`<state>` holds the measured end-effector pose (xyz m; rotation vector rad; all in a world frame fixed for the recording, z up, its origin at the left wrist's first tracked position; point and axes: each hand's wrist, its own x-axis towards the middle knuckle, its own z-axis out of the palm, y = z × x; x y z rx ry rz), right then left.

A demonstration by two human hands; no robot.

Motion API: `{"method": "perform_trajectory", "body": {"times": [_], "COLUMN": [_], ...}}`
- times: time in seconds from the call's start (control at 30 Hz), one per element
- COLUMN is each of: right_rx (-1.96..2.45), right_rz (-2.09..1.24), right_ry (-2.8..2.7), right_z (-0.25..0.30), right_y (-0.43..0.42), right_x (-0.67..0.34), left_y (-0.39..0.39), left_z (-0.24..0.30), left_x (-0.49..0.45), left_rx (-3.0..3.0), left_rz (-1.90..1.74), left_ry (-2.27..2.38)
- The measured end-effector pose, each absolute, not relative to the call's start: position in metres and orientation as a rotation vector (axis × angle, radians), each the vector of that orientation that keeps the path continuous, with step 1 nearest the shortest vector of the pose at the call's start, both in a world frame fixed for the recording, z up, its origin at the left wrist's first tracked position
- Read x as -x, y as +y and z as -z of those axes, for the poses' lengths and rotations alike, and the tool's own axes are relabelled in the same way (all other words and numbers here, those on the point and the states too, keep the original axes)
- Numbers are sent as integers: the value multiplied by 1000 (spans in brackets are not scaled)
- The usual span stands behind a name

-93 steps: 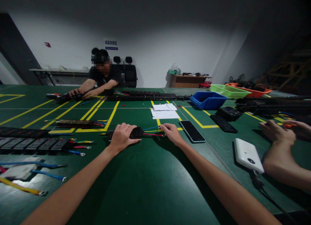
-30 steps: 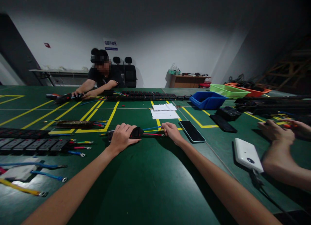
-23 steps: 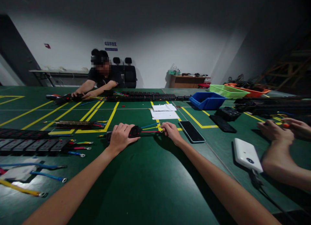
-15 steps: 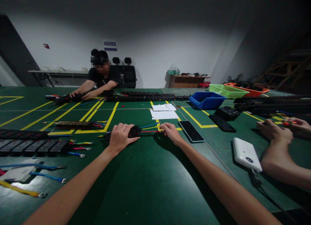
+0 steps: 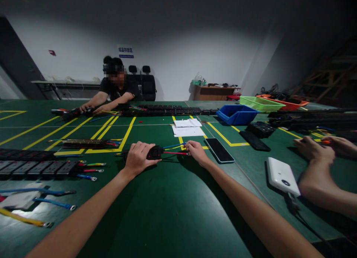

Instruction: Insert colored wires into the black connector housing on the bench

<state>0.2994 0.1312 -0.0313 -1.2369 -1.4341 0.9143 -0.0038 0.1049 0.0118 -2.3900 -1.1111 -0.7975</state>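
My left hand [image 5: 138, 155] is wrapped over a black electrical module [image 5: 154, 152] lying on the green table, thumb along its near side. From the module's right end come a blue wire [image 5: 174, 145], a red wire [image 5: 175, 152] and a yellow-green wire. With thumb and forefinger, my right hand [image 5: 196, 152] pinches the end of the blue wire; the fingers hide the tip. The red wire's end lies close by the same fingers. Behind the right hand is a phone [image 5: 219, 151], dark screen up.
At left lie rows of black modules [image 5: 52, 168] with ring-ended wires. White papers [image 5: 188, 128], a blue bin [image 5: 237, 115], a black phone [image 5: 255, 141] and a white power bank [image 5: 283, 176] are ahead and right. A co-worker [image 5: 118, 87] works across the table; another person's hands [image 5: 315, 150] are at right.
My right hand has shifted slightly, and the blue wire's end is now between its fingertips. The red wire's end points a little further right. My left hand stays on the module.
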Motion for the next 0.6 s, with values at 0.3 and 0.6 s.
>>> {"method": "perform_trajectory", "body": {"times": [0.3, 0.6], "right_rx": [1178, 1175], "right_rz": [-999, -992], "right_ry": [-1486, -1442], "right_z": [38, 26], "right_y": [136, 127], "right_x": [-302, -299], "left_y": [105, 104], "left_z": [-11, -12], "left_x": [4, 3], "left_rx": [2384, 2323], "left_rz": [817, 801], "left_ry": [-1050, -1185]}}
